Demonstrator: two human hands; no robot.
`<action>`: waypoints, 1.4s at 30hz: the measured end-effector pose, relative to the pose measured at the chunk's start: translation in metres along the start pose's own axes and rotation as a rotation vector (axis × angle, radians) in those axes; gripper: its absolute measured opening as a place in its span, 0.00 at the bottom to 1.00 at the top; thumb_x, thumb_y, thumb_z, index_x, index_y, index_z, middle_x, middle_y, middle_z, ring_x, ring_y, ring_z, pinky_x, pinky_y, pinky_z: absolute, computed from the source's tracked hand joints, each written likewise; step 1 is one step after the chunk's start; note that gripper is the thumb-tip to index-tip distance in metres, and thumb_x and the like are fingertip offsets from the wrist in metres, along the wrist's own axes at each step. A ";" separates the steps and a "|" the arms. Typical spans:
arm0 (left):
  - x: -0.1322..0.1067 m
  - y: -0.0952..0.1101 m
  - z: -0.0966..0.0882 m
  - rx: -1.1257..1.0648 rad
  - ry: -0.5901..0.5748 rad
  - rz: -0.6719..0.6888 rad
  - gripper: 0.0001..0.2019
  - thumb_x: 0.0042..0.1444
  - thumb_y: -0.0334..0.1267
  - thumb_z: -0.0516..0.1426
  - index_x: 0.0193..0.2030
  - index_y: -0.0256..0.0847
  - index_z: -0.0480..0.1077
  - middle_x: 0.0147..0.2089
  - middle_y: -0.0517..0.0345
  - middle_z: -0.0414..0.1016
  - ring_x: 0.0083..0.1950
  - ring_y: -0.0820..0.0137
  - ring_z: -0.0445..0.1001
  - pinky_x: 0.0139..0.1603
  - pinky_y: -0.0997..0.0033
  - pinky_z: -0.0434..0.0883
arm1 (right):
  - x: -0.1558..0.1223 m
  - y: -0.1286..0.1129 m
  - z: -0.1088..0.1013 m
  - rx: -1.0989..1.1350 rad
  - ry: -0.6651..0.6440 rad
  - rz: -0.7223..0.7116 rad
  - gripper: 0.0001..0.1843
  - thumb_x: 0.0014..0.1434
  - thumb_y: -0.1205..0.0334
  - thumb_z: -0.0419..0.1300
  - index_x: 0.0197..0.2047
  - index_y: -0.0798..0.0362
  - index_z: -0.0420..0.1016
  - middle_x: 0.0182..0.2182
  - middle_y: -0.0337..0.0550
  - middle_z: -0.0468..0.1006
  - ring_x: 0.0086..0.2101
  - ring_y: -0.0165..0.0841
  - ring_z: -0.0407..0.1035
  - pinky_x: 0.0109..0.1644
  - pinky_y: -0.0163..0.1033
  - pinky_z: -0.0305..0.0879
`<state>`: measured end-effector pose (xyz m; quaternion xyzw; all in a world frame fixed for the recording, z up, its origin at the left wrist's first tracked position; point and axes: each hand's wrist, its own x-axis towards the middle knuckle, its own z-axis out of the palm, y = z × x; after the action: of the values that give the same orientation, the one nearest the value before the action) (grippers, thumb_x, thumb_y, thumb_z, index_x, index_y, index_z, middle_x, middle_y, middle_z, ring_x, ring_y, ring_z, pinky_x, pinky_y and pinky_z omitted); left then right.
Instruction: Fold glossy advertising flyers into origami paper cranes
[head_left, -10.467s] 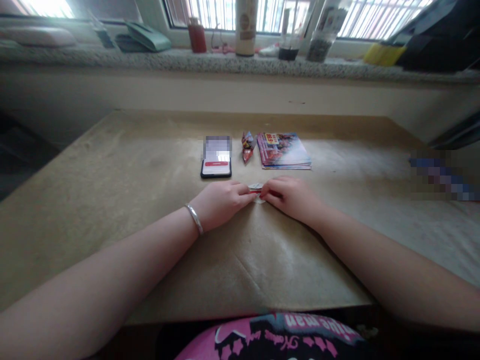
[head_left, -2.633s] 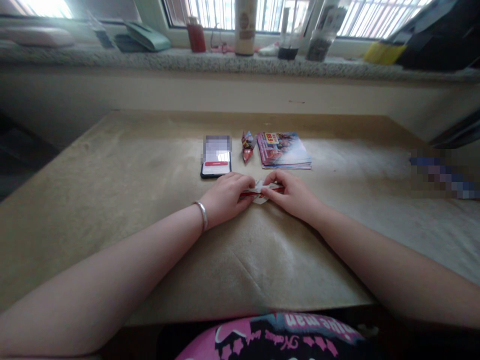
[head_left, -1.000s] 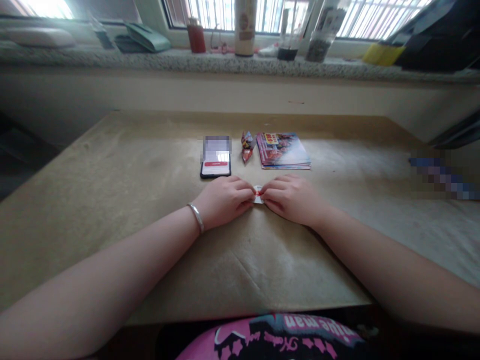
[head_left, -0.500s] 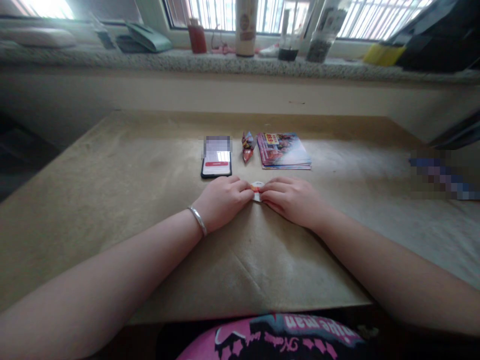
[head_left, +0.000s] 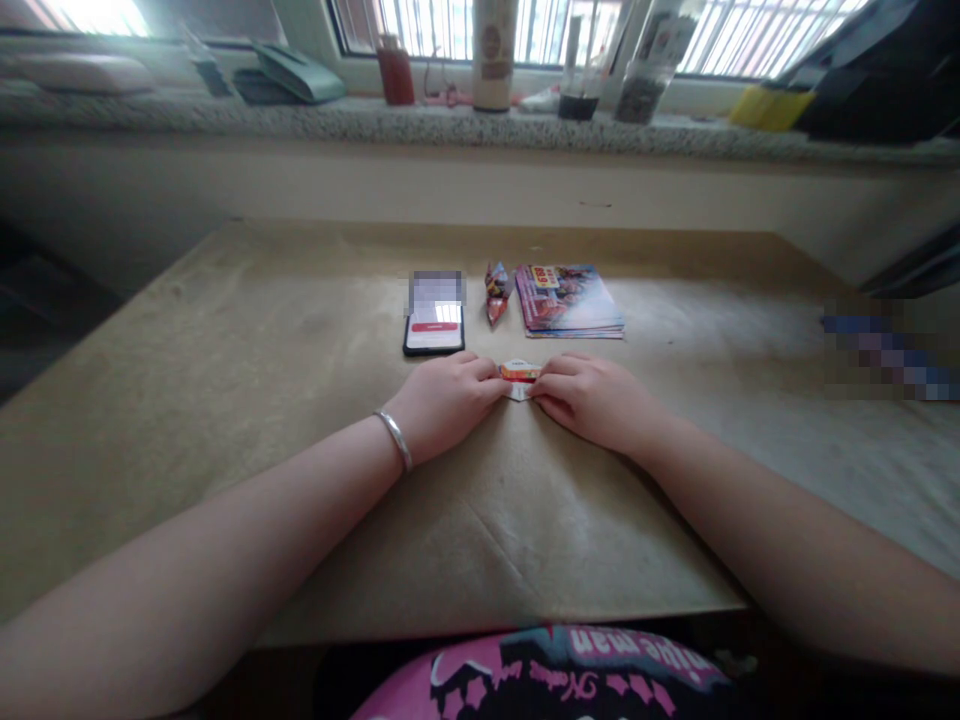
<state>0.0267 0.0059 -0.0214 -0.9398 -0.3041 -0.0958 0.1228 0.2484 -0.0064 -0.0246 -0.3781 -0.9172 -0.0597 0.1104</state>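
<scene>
A small piece of folded paper (head_left: 519, 381), white with an orange and red band, lies on the table between my two hands. My left hand (head_left: 457, 398) has its fingers closed on the paper's left end. At the right end, the fingers of my right hand (head_left: 585, 395) are bent together and pinch its edge. The paper's outer ends are hidden beneath my fingertips. Just beyond it lies a folded paper figure (head_left: 496, 293), red and multicoloured, with pointed ends. Right of that figure is a stack of printed paper sheets (head_left: 574, 302).
A phone (head_left: 435, 335) with its screen lit lies beyond my left hand. The table (head_left: 300, 310) has a brownish cover. Bottles, including a red one (head_left: 395, 70), and other items line the stone windowsill (head_left: 450, 124). A blurred bluish object (head_left: 892, 355) is at the far right.
My right hand has shifted slightly to the right, so more of the folded paper shows between my hands. My left hand stays almost in place.
</scene>
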 end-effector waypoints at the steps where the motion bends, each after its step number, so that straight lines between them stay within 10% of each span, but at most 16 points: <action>1: 0.000 0.000 0.000 -0.005 0.003 -0.011 0.09 0.62 0.36 0.53 0.43 0.43 0.74 0.39 0.57 0.75 0.39 0.68 0.72 0.34 0.72 0.68 | 0.000 0.000 0.001 0.001 0.010 0.000 0.11 0.62 0.62 0.53 0.39 0.54 0.77 0.34 0.46 0.76 0.35 0.34 0.69 0.39 0.37 0.62; 13: 0.005 0.001 0.002 0.003 0.027 -0.072 0.10 0.62 0.41 0.53 0.34 0.40 0.72 0.35 0.58 0.74 0.36 0.70 0.72 0.29 0.73 0.61 | 0.008 -0.009 0.004 -0.078 0.089 -0.136 0.16 0.66 0.61 0.48 0.40 0.55 0.77 0.35 0.48 0.76 0.37 0.36 0.65 0.42 0.40 0.60; 42: -0.002 -0.014 0.003 -0.004 0.097 0.117 0.11 0.65 0.39 0.50 0.48 0.46 0.73 0.35 0.61 0.79 0.32 0.74 0.74 0.30 0.76 0.64 | 0.016 -0.001 0.019 0.364 0.086 0.296 0.08 0.59 0.63 0.53 0.33 0.54 0.73 0.32 0.44 0.75 0.32 0.32 0.67 0.36 0.35 0.59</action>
<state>0.0173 0.0171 -0.0225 -0.9504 -0.2424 -0.1345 0.1411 0.2338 0.0078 -0.0391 -0.4796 -0.8419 0.1076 0.2230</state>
